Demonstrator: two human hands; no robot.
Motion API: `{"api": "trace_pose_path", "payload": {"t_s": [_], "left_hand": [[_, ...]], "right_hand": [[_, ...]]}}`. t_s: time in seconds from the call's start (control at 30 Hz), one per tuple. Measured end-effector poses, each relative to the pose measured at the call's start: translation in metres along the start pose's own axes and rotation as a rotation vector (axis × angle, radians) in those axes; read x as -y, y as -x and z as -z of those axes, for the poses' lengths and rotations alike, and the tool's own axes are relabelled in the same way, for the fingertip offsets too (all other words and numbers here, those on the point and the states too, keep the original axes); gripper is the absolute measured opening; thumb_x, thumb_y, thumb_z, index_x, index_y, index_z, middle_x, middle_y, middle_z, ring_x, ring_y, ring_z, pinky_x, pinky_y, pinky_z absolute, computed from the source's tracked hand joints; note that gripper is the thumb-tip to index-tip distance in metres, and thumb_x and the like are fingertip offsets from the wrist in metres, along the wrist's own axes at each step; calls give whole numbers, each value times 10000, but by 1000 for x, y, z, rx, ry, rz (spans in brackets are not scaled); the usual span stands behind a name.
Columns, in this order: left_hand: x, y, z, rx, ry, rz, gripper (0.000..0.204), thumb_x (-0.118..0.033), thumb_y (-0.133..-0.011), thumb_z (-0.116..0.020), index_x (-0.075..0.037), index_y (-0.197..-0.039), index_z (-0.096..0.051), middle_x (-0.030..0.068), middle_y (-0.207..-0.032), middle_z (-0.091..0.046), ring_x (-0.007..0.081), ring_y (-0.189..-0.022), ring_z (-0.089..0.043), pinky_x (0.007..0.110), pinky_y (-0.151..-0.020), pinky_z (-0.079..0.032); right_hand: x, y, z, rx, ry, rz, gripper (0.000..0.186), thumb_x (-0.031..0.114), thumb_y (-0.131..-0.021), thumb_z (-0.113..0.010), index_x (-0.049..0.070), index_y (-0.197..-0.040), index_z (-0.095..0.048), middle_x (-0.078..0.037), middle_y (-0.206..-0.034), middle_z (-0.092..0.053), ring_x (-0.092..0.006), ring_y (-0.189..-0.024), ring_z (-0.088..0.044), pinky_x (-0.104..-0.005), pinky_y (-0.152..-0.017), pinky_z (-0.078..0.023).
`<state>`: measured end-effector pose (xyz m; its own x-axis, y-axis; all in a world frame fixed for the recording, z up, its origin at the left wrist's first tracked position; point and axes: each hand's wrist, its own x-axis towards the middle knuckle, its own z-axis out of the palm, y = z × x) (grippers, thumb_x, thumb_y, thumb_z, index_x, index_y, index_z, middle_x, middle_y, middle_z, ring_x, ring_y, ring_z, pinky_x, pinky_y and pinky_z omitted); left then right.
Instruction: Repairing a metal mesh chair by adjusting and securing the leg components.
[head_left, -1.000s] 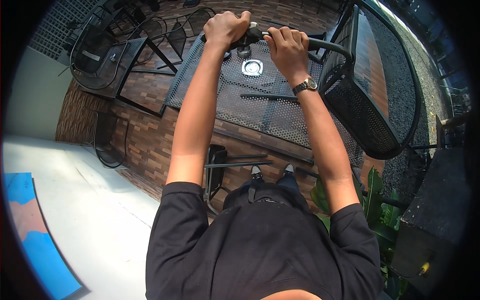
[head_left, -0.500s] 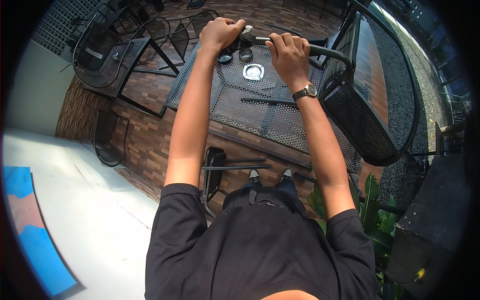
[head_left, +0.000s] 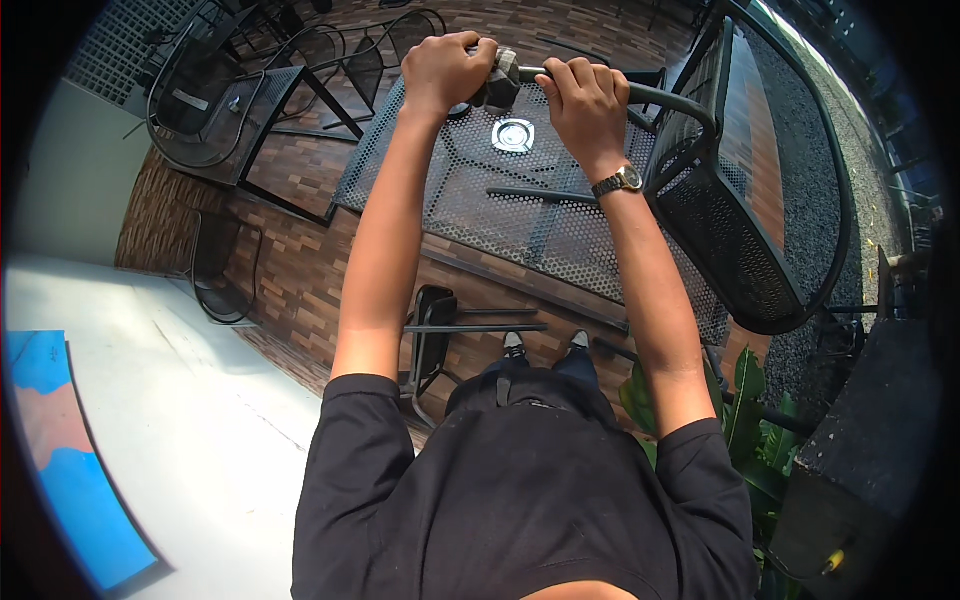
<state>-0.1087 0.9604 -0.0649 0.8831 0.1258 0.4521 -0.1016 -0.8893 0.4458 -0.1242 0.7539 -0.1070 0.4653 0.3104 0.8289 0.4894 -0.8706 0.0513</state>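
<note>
My left hand (head_left: 445,75) is closed on a dark checkered cloth (head_left: 499,82), which bunches out beyond the fingers against a thin metal tube. Beside it, my right hand (head_left: 588,105) is wrapped round the same tube, part of the frame of a black metal chair (head_left: 735,240). The chair is tipped over, its perforated panels at the right side of a perforated metal table (head_left: 480,225). Below the hands, a square silvery ashtray (head_left: 513,135) lies on the tabletop. The cloth mostly hides a dark round dish by my left hand.
More black metal chairs and another table (head_left: 225,125) stand at the far left. A low black chair (head_left: 432,330) is close to my legs. A white surface (head_left: 200,400) spans the left, and a leafy plant (head_left: 745,400) grows at the right, near gravel (head_left: 820,150).
The cloth has shifted slightly right along the tube and more of it shows beyond my left hand. It now covers round dishes seen before. My right hand keeps its grip.
</note>
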Motion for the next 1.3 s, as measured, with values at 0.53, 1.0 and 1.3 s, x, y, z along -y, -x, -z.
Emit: {"api": "trace_pose_path", "payload": {"t_s": [0.53,1.0,1.3], "left_hand": [[-12,30,-35,-540,-157,-431,263,-370,-865,-655,-115,-832,-708,17,-812,-683,268,-744,-604,425,-699,-479],[12,25,-18,-527,-82,-453,300,-394,-867,-693,-121,-743,-685,4,-736,-687,250,-672,-620,400,-613,-485],[-35,33,-35,-548,-87,-408,251,-346,-864,-649,-110,-792,-693,33,-787,-690,296,-720,-612,437,-665,-495]], "right_hand": [[1,-4,3,3,-1,5,194,354,-986,-623,203,-1094,-682,47,-925,-601,-166,-931,-570,-381,-929,-387],[-6,-1,14,58,-135,80,226,233,-986,-608,179,-1199,-659,30,-1031,-637,-166,-1024,-590,-364,-959,-378],[-12,1,21,58,-222,29,325,190,-934,-559,106,-1239,-636,-29,-1084,-668,-206,-1084,-591,-386,-1021,-354]]}}
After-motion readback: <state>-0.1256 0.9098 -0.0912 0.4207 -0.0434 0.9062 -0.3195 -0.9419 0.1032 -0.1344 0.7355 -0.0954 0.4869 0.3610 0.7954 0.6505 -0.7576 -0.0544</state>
